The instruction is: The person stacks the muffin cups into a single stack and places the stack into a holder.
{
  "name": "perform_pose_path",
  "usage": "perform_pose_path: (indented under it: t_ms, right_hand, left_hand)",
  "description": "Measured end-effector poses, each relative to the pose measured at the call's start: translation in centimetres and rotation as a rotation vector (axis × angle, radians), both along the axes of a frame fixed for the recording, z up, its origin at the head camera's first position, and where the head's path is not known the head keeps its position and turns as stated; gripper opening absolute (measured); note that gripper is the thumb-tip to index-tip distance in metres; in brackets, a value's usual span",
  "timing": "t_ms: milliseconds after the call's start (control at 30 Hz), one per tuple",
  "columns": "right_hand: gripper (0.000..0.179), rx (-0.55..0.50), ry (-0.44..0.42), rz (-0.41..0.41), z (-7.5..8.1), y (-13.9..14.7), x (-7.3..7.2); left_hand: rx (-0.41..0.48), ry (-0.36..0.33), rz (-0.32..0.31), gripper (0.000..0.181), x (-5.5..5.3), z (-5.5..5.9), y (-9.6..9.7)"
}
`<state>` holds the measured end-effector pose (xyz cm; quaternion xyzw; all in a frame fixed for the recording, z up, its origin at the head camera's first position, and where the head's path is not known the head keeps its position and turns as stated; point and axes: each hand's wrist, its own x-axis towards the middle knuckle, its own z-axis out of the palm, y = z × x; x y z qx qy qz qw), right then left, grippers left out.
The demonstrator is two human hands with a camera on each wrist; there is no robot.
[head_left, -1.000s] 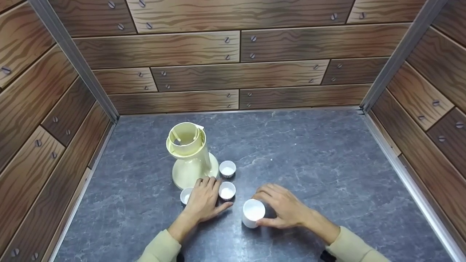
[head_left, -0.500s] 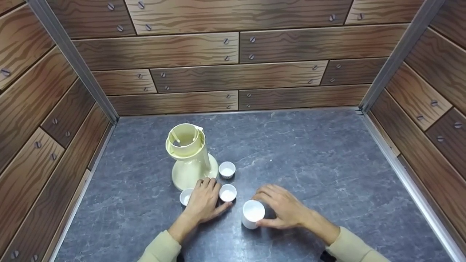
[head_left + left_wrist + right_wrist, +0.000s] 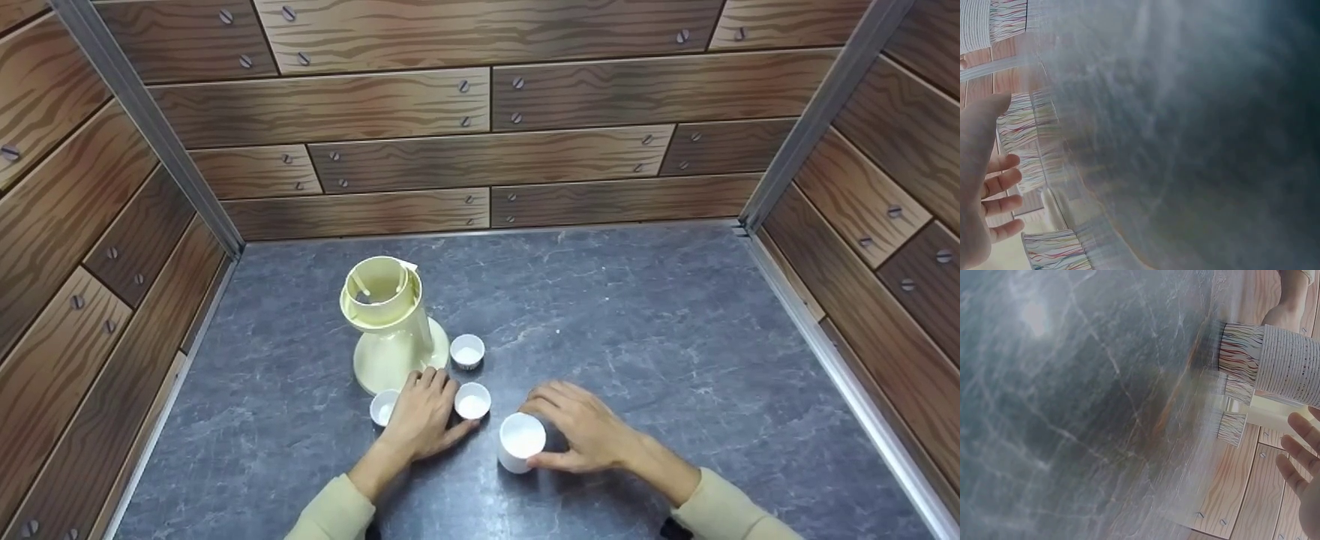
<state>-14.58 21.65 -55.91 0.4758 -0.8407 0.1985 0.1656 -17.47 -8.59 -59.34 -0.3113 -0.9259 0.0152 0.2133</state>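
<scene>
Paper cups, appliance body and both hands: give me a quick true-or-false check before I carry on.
1. Three single paper cups stand mouth up on the tabletop. True.
2. In the head view, the left hand lies between two single paper cups. True.
3. The right hand holds nothing. False: it holds the stack of paper cups.
4. The single paper cups are plain white outside. False: the wrist views show coloured lines.
5. The pale yellow appliance body stands right of the stack of paper cups. False: left, in the head view.

Right hand holds tall cup; left hand perhaps touches small cup.
</scene>
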Motion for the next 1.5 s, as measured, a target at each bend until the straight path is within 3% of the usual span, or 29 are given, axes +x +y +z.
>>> perform_pose_path:
  t_ms: [500, 900, 1500]
  right_hand:
    - [0.058, 0.008, 0.016, -0.01, -0.1, 0.0, -0.1]
    - [0.058, 0.01, -0.011, -0.03, 0.2, 0.0, 0.2]
    - [0.059, 0.007, 0.005, -0.022, 0.1, -0.1, -0.1]
  left_hand:
    - [-0.019, -0.071, 0.005, 0.068, -0.1, 0.6, 0.6]
    - [0.004, -0.034, -0.021, 0.064, 0.2, 0.6, 0.8]
    - [0.069, -0.033, -0.012, 0.062, 1.0, 1.8, 0.3]
